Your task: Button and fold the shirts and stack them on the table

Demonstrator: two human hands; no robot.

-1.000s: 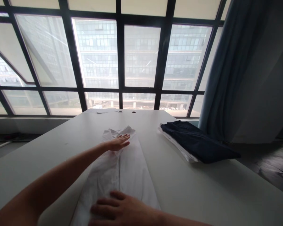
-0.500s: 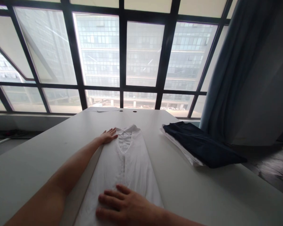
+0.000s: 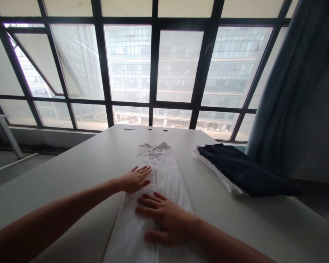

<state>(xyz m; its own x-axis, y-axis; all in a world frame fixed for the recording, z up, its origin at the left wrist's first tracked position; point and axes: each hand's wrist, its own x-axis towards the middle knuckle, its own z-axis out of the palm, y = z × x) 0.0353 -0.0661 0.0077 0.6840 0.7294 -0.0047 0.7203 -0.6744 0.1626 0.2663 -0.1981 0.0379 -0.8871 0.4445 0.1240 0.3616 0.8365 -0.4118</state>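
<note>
A white shirt (image 3: pixel 170 175) lies lengthwise on the white table (image 3: pixel 82 164), folded narrow, its collar pointing to the far side and its front placket running down the middle. My left hand (image 3: pixel 135 179) rests flat on the shirt's left part below the collar, fingers stretched out. Nearer to me and slightly to the right, my right hand (image 3: pixel 166 217) is spread over the placket, a little blurred, with its thumb apart. Neither hand grips the cloth. The shirt's near end runs out of view at the bottom.
To the right, a folded dark navy garment (image 3: pixel 244 171) lies on a white one (image 3: pixel 222 175) near the table's edge. A sheet of paper (image 3: pixel 131 127) and two dark holes are at the far end. Beyond stand windows and a blue-grey curtain (image 3: pixel 287 95).
My left hand has come down from beside the collar onto the shirt's upper front. My right hand has slid farther up the shirt. The view has turned slightly left.
</note>
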